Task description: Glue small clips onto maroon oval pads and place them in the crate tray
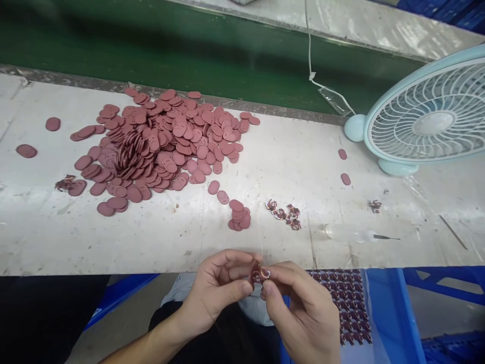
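Observation:
At the table's front edge, my left hand (212, 290) pinches a reddish-brown oval disc (254, 272) between thumb and fingers, its face turned mostly edge-on. My right hand (303, 303) closes its thumb and forefinger on a small dark-red and white moulded piece (264, 273). The two parts meet or nearly touch; fingers hide the exact contact. Beyond my hands lies a little stack of the same oval discs (239, 216). To its right sits a cluster of small moulded pieces (284, 214). A clear bottle with a thin dark tip (350, 234) lies on its side farther right.
A large heap of oval discs (162, 146) covers the left of the white table (288, 162). A light-blue fan (432, 121) stands at right. Below the edge, a blue crate (405, 323) holds rows of assembled pieces (350, 308). A green belt (227, 71) runs behind.

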{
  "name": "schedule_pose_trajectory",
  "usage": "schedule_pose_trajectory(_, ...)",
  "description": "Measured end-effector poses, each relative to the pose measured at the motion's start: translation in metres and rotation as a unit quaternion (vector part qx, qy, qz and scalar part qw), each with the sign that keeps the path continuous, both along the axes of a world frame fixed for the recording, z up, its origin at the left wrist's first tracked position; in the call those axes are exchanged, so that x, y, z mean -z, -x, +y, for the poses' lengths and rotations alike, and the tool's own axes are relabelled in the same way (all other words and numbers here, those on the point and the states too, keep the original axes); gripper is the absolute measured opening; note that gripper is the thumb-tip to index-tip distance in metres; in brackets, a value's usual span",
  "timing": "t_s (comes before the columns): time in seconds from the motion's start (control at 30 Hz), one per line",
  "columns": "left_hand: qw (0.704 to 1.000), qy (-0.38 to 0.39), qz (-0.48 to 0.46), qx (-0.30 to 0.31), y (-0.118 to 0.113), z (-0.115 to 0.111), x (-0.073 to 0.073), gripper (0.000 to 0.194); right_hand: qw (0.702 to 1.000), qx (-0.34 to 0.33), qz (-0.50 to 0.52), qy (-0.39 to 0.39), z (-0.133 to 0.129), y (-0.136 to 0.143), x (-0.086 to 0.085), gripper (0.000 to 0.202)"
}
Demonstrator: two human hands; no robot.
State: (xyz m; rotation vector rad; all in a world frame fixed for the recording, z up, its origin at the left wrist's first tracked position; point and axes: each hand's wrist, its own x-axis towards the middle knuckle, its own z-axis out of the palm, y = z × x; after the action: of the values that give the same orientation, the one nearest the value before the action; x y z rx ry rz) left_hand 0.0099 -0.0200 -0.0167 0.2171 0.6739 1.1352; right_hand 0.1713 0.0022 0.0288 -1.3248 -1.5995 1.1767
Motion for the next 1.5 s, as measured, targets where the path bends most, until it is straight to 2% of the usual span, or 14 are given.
schedule_pose_trajectory(0.2,0.998,0.027,0.052,-0.016,-0.006,0.0,-0.003,0.01,1.0,0.005,0.006,-0.007,0.002,-0.001,-0.002,0.017)
schedule_pose_trajectory(0.53,0.996,0.048,0.065,-0.045,-0.013,-0.001,-0.007,0.011,0.992,0.009,-0.067,-0.104,0.001,0.001,-0.003,0.023)
schedule_pose_trajectory(0.7,0.996,0.05,0.048,-0.063,-0.015,-0.001,-0.009,0.011,0.999,0.016,0.009,-0.037,0.001,0.004,0.001,0.022)
schedule_pose_trajectory(1.13,0.995,0.036,0.059,-0.065,-0.019,-0.001,-0.009,0.011,0.998,0.035,0.051,-0.023,0.0,0.002,0.009,0.022)
schedule_pose_trajectory(1.33,0.992,0.042,0.102,-0.06,-0.023,0.002,-0.006,0.011,0.99,0.039,0.108,0.08,0.0,-0.005,0.014,0.017)
schedule_pose_trajectory(1.43,0.991,-0.001,0.132,-0.029,-0.018,0.003,-0.004,0.005,0.979,0.075,0.148,0.12,-0.004,-0.012,0.018,0.013)
schedule_pose_trajectory(1.5,0.98,-0.057,0.189,0.005,-0.008,0.005,-0.004,0.013,0.972,0.112,0.162,0.127,-0.012,-0.025,0.022,0.01)
